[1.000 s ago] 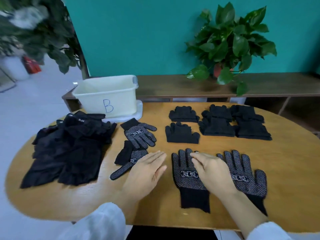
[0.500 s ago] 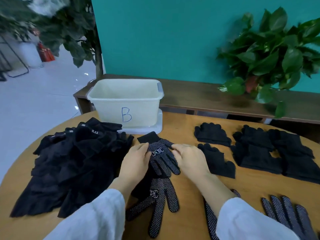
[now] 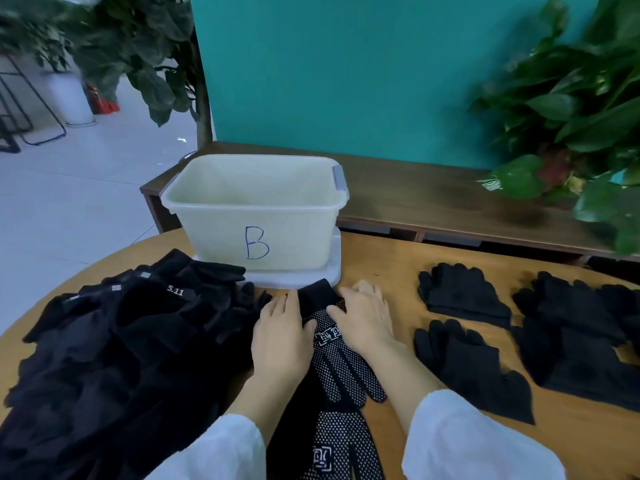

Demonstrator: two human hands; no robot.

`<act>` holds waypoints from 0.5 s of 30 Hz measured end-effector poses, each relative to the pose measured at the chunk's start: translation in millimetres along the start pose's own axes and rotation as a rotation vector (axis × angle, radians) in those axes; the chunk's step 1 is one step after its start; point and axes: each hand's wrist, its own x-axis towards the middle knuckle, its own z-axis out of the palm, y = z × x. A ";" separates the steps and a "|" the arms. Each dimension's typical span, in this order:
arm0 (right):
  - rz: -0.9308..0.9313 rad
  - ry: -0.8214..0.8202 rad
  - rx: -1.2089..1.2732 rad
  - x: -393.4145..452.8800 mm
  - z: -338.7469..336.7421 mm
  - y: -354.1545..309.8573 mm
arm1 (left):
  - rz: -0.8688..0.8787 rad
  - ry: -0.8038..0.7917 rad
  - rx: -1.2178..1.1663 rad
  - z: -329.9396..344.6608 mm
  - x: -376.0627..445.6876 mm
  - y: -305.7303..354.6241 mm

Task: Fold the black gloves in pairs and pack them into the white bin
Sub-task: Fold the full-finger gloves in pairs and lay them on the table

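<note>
At nine o'clock on the wooden worktop [image 3: 398, 268], a heap of black gloves [image 3: 114, 358], one tag reading "5.11". At twelve, white bin [image 3: 256, 216] marked "B" in blue. Centre: left hand [image 3: 280, 337] flat, fingers straight, pressing the dotted glove [image 3: 337, 351] at its left edge; right hand [image 3: 363, 317] likewise flat on its right edge, cuff pointing to twelve. Second dotted glove [image 3: 336, 441] at six. Folded glove pairs [image 3: 464, 296] at three.

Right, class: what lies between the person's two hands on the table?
In the head view, a dotted black glove lies between the left hand and the right hand, its cuff pointing toward the white bin.
</note>
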 end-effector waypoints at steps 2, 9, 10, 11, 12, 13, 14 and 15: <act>-0.015 -0.008 0.018 2.7 0.3 -2.5 | 0.002 -0.002 -0.015 -0.9 1.6 -0.3; 0.058 -0.030 0.325 2.6 -1.8 -8.4 | -0.043 0.002 -0.098 -5.8 4.1 1.6; 0.080 -0.032 0.428 1.5 -3.3 -7.6 | -0.075 0.018 -0.171 -8.0 4.7 2.2; 0.096 -0.043 0.520 0.5 -5.2 -6.5 | -0.109 0.034 -0.253 -12.0 4.8 3.7; 0.100 -0.055 0.599 -2.3 -9.1 -6.2 | -0.140 0.029 -0.332 -16.2 5.5 5.5; 0.099 -0.067 0.650 -5.5 -13.5 -6.4 | -0.157 0.015 -0.418 -20.2 6.2 6.9; 0.091 -0.072 0.694 -7.9 -17.1 -6.7 | -0.169 0.001 -0.508 -24.1 6.4 8.0; 0.086 -0.066 0.712 -11.0 -21.4 -6.8 | -0.175 -0.003 -0.596 -28.3 5.4 9.2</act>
